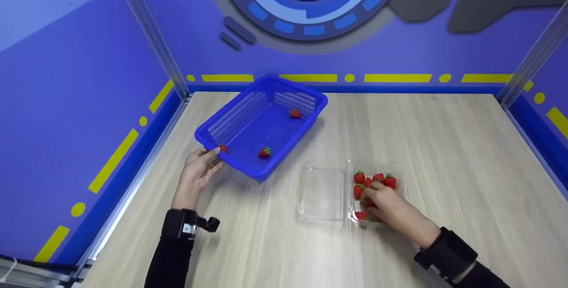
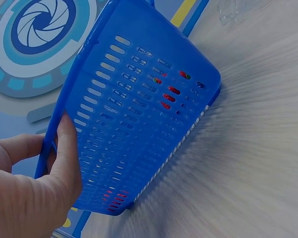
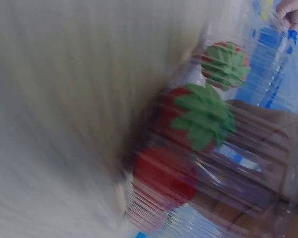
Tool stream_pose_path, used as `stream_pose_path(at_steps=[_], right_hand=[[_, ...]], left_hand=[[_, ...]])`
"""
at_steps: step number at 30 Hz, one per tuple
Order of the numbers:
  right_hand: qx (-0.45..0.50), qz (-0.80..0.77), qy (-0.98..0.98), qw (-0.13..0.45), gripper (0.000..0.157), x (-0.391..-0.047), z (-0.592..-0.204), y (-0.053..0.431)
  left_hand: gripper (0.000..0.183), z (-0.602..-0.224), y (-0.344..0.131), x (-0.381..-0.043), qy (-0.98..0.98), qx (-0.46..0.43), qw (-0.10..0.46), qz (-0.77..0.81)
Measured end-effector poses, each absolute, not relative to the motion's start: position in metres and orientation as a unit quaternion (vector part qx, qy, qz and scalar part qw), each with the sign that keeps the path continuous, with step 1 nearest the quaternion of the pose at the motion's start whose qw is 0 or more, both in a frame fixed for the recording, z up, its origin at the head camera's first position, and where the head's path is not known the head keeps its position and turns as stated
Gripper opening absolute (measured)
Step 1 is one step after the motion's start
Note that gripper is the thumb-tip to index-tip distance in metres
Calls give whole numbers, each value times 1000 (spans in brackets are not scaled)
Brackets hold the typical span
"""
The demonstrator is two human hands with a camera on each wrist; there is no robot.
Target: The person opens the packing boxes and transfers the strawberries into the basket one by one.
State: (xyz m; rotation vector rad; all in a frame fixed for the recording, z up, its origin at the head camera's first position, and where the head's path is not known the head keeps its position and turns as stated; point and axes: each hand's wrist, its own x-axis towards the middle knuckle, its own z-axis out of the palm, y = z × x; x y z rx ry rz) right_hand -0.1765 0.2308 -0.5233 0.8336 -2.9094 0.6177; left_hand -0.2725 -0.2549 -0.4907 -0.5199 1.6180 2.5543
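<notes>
My left hand [image 1: 201, 170] grips the near left corner rim of a blue plastic basket [image 1: 285, 157], thumb and fingers on either side of the rim in the left wrist view. Inside the basket lie three strawberries [image 1: 264, 152], one close beside the left thumb. My right hand [image 1: 390, 208] reaches into a clear plastic clamshell box [image 1: 401, 168] holding several red strawberries [image 1: 389, 181] with green leaves. Its bent fingers are around a partly covered strawberry [image 1: 369, 202]; the right wrist view, blurred through the box wall, does not show whether they pinch it.
The box's clear lid [image 1: 322, 192] lies folded open to the left, between basket and berries. All stands on a pale wooden table [image 1: 443, 146], enclosed by blue printed panels [image 1: 275, 64] at the back and sides.
</notes>
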Motion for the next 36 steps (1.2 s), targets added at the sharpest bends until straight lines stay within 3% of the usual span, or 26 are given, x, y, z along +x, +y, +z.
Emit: stream_pose_path(at_steps=[24,36], right_hand=[[272,191,-942,36,23,-177,-516,230],[311,192,-928,76,19,-182,-500,232]], left_hand=[[36,-493,-257,-271,523,-175,33,834],[39,-494,-256,-272,524,-170,31,834]])
